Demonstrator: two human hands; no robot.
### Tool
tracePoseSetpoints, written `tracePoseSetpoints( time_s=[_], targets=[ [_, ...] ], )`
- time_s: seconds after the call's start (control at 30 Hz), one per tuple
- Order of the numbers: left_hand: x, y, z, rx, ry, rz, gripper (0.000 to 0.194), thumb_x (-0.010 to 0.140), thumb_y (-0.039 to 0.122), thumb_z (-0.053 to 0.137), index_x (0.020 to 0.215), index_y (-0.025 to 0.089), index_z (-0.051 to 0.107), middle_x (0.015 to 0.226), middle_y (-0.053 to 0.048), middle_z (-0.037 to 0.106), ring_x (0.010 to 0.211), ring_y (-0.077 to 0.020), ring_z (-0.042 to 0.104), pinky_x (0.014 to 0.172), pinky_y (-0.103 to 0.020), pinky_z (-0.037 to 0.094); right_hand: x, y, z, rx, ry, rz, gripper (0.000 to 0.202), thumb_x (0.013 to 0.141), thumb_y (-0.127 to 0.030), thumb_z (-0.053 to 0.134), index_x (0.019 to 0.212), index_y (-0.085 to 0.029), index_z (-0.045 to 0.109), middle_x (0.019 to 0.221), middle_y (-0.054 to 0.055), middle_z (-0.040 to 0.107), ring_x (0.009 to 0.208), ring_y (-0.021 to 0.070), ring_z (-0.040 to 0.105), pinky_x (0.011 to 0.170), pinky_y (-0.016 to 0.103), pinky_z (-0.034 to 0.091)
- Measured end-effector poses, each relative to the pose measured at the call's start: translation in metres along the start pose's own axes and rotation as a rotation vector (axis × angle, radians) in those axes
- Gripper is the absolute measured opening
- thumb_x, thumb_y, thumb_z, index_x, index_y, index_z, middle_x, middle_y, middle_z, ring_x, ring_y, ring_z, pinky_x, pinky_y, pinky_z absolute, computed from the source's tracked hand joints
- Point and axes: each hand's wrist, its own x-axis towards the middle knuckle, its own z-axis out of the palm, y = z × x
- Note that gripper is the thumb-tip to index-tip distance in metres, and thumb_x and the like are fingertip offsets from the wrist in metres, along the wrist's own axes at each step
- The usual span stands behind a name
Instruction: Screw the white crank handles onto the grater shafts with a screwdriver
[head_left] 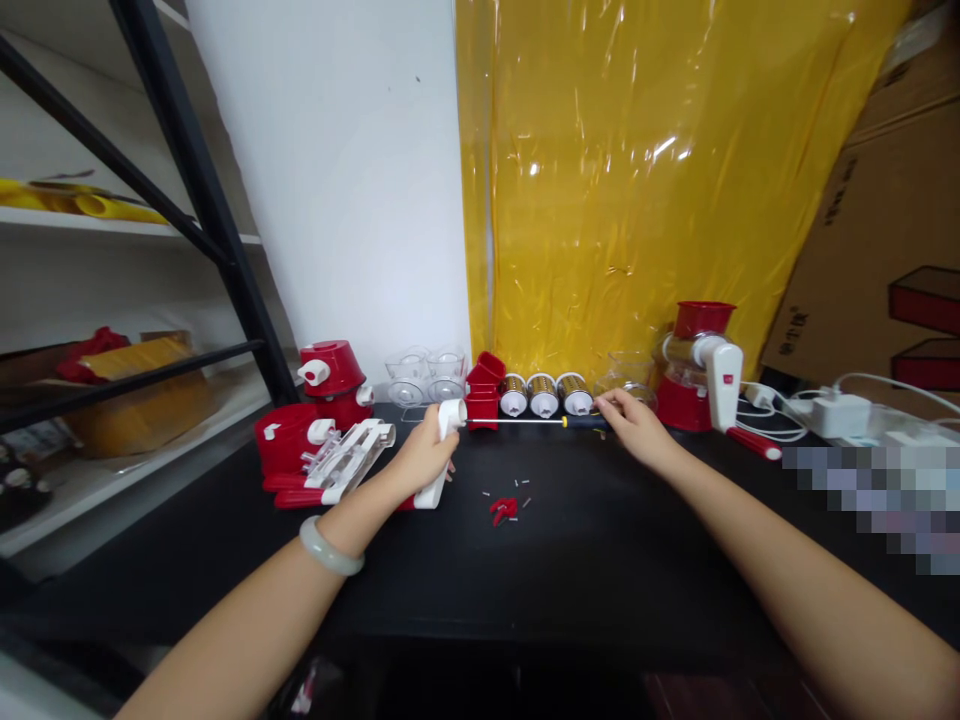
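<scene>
A long thin screwdriver with a silver shaft and a dark, yellow-banded handle (525,421) is held level above the black tabletop (585,560), its long axis running left to right, tip toward the left and handle toward the right. The tip is set against the head of a white plastic crank handle with a red end (441,455). That crank handle is gripped in the closed left hand (422,457), fingers wrapped around it. The screwdriver's handle is pinched by the fingertips of the right hand (634,424), loosely curled. Small screws and red plastic bits (505,508) lie on the tabletop just below the shaft.
</scene>
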Motion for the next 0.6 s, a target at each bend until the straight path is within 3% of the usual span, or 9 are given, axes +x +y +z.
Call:
tracePoseSetpoints(
  time_s=[0.17,0.27,0.37,0.47,0.53,0.6],
  targets=[
    [0.0002,-0.0002,0.0000,-0.012,0.011,0.016,0.034,0.085,0.025,0.050,0.115,0.020,0.037,0.070,0.002,0.056,0.050,-0.0172,0.061,0.044,-0.027,0.051,0.0038,0.0081,0.0060,0.322,0.050,0.001,0.047,0.063,-0.051,0.075,0.096,-0.024,0.055,0.093,0.003,0.061,0.082,0.0177,0.060,0.065,0.029,0.051],
    [-0.0005,0.0004,0.0004,-0.023,0.002,0.030,0.031,0.085,0.025,0.050,0.113,0.021,0.036,0.072,0.002,0.055,0.051,-0.0170,0.061,0.044,-0.027,0.051,0.0038,0.0102,0.0084,0.397,0.058,0.017,0.049,0.061,-0.053,0.076,0.094,-0.024,0.055,0.095,0.003,0.062,0.090,0.0196,0.062,0.072,0.031,0.053],
    [-0.0007,0.0001,0.0010,-0.017,0.001,0.037,0.031,0.085,0.025,0.049,0.112,0.021,0.036,0.072,0.001,0.055,0.051,-0.0171,0.061,0.044,-0.027,0.051,0.0021,0.0081,0.0075,0.383,-0.007,0.155,0.045,0.074,-0.065,0.059,0.093,-0.025,0.053,0.076,0.002,0.063,0.066,0.0188,0.064,0.056,0.031,0.052],
    [-0.0001,-0.0011,0.0013,-0.013,0.004,0.035,0.031,0.084,0.024,0.049,0.112,0.021,0.036,0.071,0.002,0.054,0.051,-0.0178,0.061,0.043,-0.028,0.051,0.0000,0.0046,0.0047,0.180,-0.051,0.209,0.048,0.083,-0.069,0.042,0.098,-0.025,0.052,0.052,-0.002,0.055,0.035,0.0141,0.048,0.036,0.027,0.036],
    [0.0006,-0.0023,0.0011,-0.021,0.008,0.037,0.032,0.084,0.024,0.049,0.113,0.021,0.036,0.070,0.002,0.054,0.051,-0.0184,0.062,0.043,-0.028,0.051,-0.0005,0.0030,0.0037,0.093,-0.031,0.162,0.045,0.083,-0.067,0.046,0.096,-0.025,0.053,0.049,-0.004,0.052,0.032,0.0116,0.042,0.034,0.025,0.030],
    [0.0014,-0.0033,0.0009,-0.030,0.013,0.040,0.034,0.084,0.025,0.049,0.115,0.021,0.036,0.070,0.002,0.055,0.051,-0.0185,0.062,0.044,-0.029,0.051,-0.0002,0.0021,0.0038,0.158,0.003,0.123,0.043,0.078,-0.064,0.055,0.092,-0.024,0.052,0.056,-0.005,0.053,0.036,0.0101,0.044,0.036,0.024,0.032]
  ],
)
